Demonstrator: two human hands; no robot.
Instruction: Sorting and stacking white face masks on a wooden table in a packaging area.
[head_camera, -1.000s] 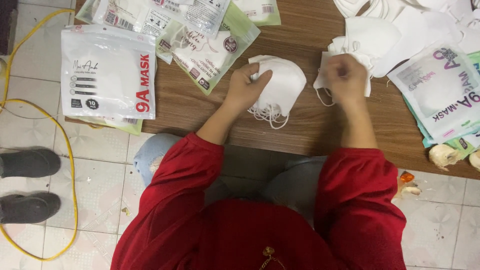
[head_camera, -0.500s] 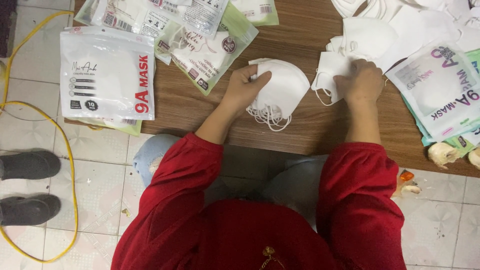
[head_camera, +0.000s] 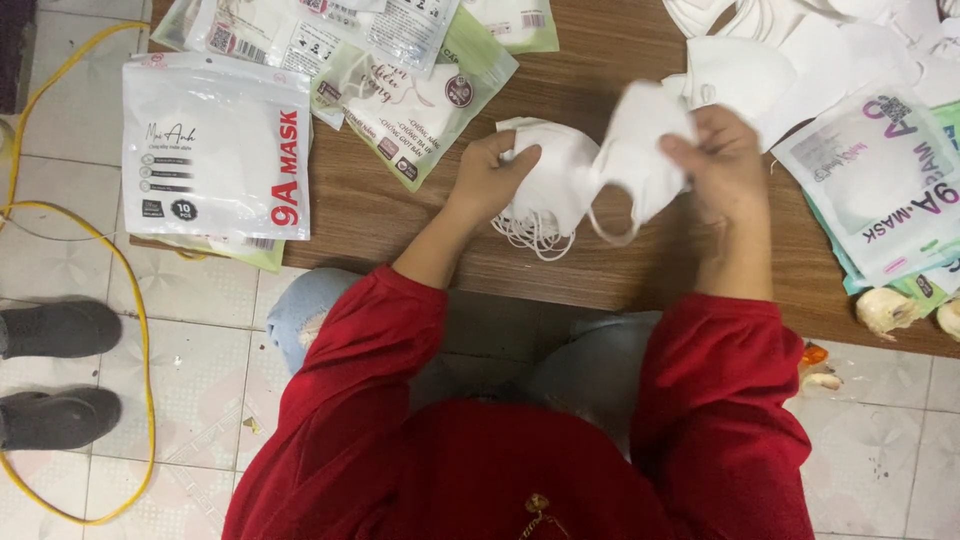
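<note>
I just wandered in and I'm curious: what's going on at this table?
A person in red sleeves sits at a wooden table handling white face masks. The left hand grips a stack of masks, ear loops dangling, while the right hand holds a single mask next to the stack. Printed mask pouches lie to the left, and loose masks sit at the upper right.

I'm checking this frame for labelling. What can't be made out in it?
Head view:
- How many masks are in the stack: the left hand covers its edge.
- The single mask in the right hand: blurred.
- The loose mask pile: cut off by the top edge.
- The pouches at right: cut off by the right edge.
- The dark shoes: cut off by the left edge.
</note>
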